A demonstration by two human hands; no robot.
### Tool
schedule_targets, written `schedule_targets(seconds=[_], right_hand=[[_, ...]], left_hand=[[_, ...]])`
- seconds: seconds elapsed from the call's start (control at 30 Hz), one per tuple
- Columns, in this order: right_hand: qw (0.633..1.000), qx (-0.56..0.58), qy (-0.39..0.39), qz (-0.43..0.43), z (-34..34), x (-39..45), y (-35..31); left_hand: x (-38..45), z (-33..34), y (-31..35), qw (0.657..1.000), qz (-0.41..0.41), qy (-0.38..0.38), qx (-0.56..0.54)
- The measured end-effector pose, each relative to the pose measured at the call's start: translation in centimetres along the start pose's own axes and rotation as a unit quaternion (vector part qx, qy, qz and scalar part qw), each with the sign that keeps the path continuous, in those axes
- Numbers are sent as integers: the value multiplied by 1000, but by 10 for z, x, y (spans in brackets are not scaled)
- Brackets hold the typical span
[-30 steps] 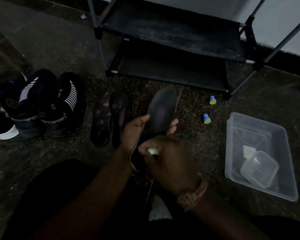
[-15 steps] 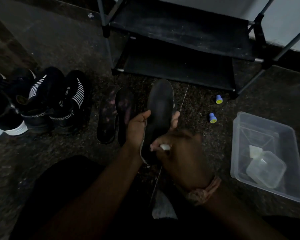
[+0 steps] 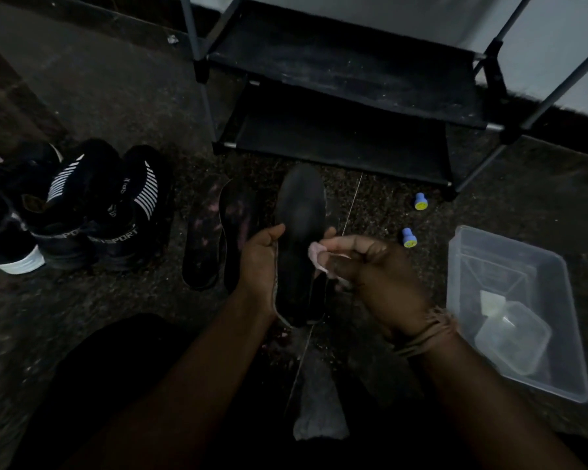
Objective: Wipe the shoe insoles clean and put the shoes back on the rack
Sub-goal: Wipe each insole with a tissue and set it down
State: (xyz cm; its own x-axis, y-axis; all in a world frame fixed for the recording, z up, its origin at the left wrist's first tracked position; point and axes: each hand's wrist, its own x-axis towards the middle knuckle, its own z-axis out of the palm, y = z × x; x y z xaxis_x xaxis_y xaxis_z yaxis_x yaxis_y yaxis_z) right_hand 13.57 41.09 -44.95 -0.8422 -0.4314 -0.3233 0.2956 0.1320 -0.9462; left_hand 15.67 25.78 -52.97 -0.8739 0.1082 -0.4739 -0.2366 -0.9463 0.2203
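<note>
A dim view looks down at a person's two bare hands working over a dark speckled floor (image 3: 381, 205). The left hand (image 3: 259, 262) grips a long black shoe insole (image 3: 299, 239) by its left edge, thumb on top and fingers curled beneath, holding it up with the toe pointing away toward the rack. The right hand (image 3: 370, 276), with a tan braided band (image 3: 425, 330) at the wrist, pinches a small pale pink wad of cloth (image 3: 316, 254) between thumb and curled fingers, against the insole's right edge.

Just left of the held insole, two more dark insoles with faint pink blotches (image 3: 218, 232) lie side by side on the floor. Further left stands a pair of black sneakers with white stripes (image 3: 102, 205), and beside them other dark shoes with white soles (image 3: 4, 245).

Beyond the hands stands a black two-tier shoe rack with grey metal poles (image 3: 347, 96), its shelves bare. Two small blue caps with yellow ends (image 3: 411, 237) lie on the floor near its right foot. To the right sits a clear plastic tub (image 3: 557, 368) holding a smaller clear container (image 3: 513, 337). A pale rag (image 3: 319, 408) lies on the floor between the person's knees.
</note>
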Motion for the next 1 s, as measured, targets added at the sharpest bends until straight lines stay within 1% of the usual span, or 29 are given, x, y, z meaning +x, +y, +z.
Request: schedule_targets(seconds=[0.07, 0.13, 0.2, 0.27, 0.33, 0.4, 0.47, 0.57, 0.63, 0.7, 0.8, 0.87, 0.93, 1.0], right_hand=[[995, 88, -26, 36, 1, 0, 0], [988, 145, -31, 52, -1, 5, 1], [982, 174, -29, 61, -1, 8, 2], [983, 173, -15, 61, -1, 9, 5], [989, 141, 22, 47, -2, 9, 3], [993, 95, 70, 22, -9, 11, 2], [993, 20, 113, -10, -17, 14, 2], [979, -99, 160, -80, -27, 17, 4], [975, -111, 165, -99, -32, 20, 4], [980, -83, 154, -98, -34, 22, 4], [984, -41, 138, -103, -32, 22, 0], [985, -38, 132, -107, -28, 22, 0], [976, -98, 146, -130, -30, 25, 7], [953, -192, 159, -170, -35, 28, 14]], left_hand=[[1, -1, 0, 999, 13, 9, 39], [2, 0, -1, 997, 20, 24, 65], [1, 1, 0, 997, 12, 28, 68], [0, 2, -1, 998, 2, 29, 64], [1, 1, -2, 998, -2, 39, 55], [1, 2, -4, 999, -9, 27, 44], [-1, 8, -6, 999, -14, 14, 35], [-6, 13, -11, 999, -18, -20, 27], [-8, 14, -12, 999, -13, -36, 32], [-10, 15, -14, 998, -16, -51, 43], [-11, 17, -15, 997, -19, -53, 58], [-11, 18, -18, 995, -18, -58, 73], [-12, 20, -21, 994, -24, -53, 90], [-11, 19, -25, 992, -39, -40, 115]])
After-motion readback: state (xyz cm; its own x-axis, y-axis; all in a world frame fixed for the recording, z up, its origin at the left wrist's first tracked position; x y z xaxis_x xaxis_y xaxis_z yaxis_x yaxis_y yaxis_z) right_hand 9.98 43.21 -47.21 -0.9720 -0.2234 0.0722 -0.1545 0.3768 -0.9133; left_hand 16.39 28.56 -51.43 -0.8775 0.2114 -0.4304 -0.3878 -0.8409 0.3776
